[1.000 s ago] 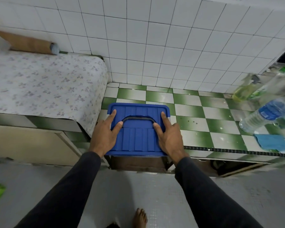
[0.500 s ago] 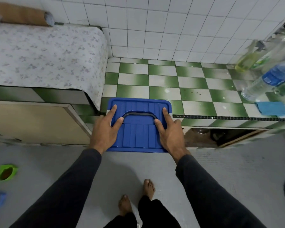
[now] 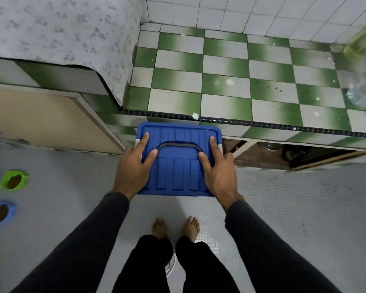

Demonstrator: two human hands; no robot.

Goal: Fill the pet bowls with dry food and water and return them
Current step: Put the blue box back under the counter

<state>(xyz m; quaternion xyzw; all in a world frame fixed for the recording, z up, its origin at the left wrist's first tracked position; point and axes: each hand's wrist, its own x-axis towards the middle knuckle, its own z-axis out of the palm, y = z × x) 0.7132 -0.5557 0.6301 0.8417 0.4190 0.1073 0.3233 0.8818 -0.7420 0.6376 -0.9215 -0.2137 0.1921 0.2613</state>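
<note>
One blue-lidded container (image 3: pixel 179 159) is held between two hands, just in front of the checkered tabletop (image 3: pixel 224 81) edge and above the grey floor (image 3: pixel 294 208). The left hand (image 3: pixel 133 166) and right hand (image 3: pixel 217 168) each grip a side, fingers (image 3: pixel 145 138) spread over the lid, thumbs touching its one black handle (image 3: pixel 178 144). Left of the container, well apart, two pet bowls lie on the floor with brown contents: one green bowl (image 3: pixel 14 179) and one blue bowl (image 3: pixel 1 211). Two bottles (image 3: pixel 363 92) stand on the tabletop's far right.

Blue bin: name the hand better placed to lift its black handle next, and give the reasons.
Either, marginally the left. Both hands, left and right, hold the blue bin by its sides, each thumb touching an end of the black handle. The bowls lie to the left.
</note>
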